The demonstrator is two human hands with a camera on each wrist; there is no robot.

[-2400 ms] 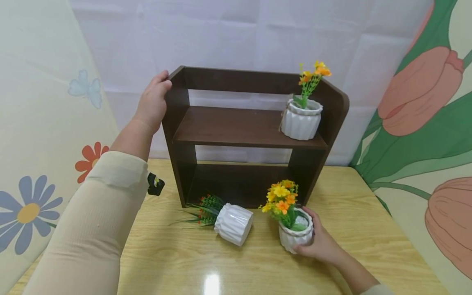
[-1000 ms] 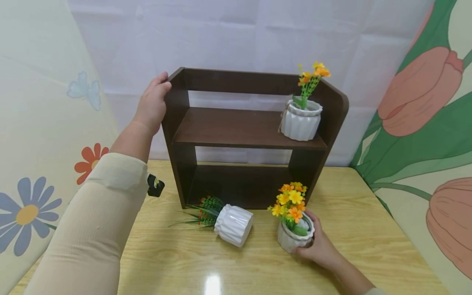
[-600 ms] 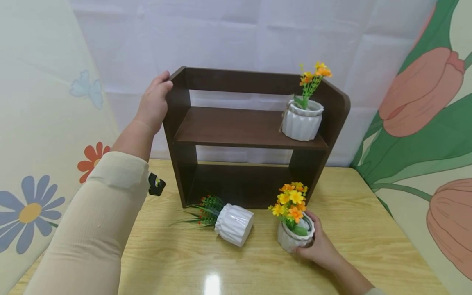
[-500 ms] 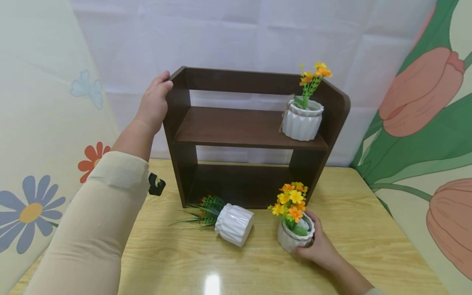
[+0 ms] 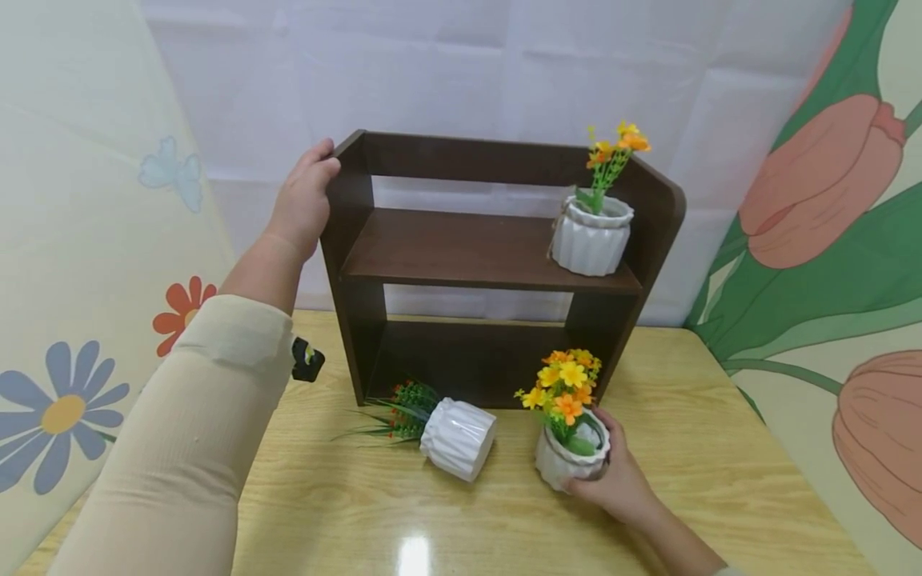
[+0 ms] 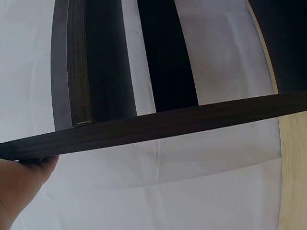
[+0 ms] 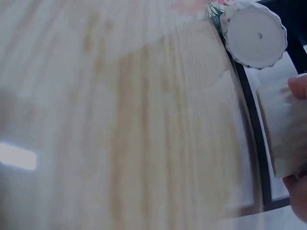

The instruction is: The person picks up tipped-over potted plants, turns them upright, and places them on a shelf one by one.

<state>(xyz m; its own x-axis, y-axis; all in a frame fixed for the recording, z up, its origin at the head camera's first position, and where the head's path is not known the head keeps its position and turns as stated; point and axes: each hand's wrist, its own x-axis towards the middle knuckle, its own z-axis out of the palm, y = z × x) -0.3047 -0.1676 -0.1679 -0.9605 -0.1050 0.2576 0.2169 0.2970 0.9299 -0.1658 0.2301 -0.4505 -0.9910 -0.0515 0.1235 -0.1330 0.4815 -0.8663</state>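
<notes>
At the upper left corner of a dark brown two-tier shelf (image 5: 461, 272), my left hand (image 5: 306, 192) grips the side panel. In the left wrist view, that hand (image 6: 24, 184) is at the far end of the panel (image 6: 182, 120), most fingers hidden behind it. My right hand (image 5: 612, 480) holds a white ribbed flowerpot (image 5: 565, 464) with yellow and orange artificial flowers (image 5: 567, 384), thumb in front and fingers round its right side. The pot leans slightly, before the shelf's lower right. In the right wrist view, only the pot's side (image 7: 285, 129) and some fingertips show.
A second white pot (image 5: 458, 438) with green, red-dotted foliage (image 5: 406, 408) lies on its side before the shelf. Another orange-flowered pot (image 5: 591, 240) stands upright on the upper tier's right end. Everything rests on a wooden table (image 5: 346, 504) against a pale cloth backdrop.
The pot in my right hand has turned a little and shifted slightly, first right, then back left. My left hand stays on the shelf corner, and the other two pots have not moved.
</notes>
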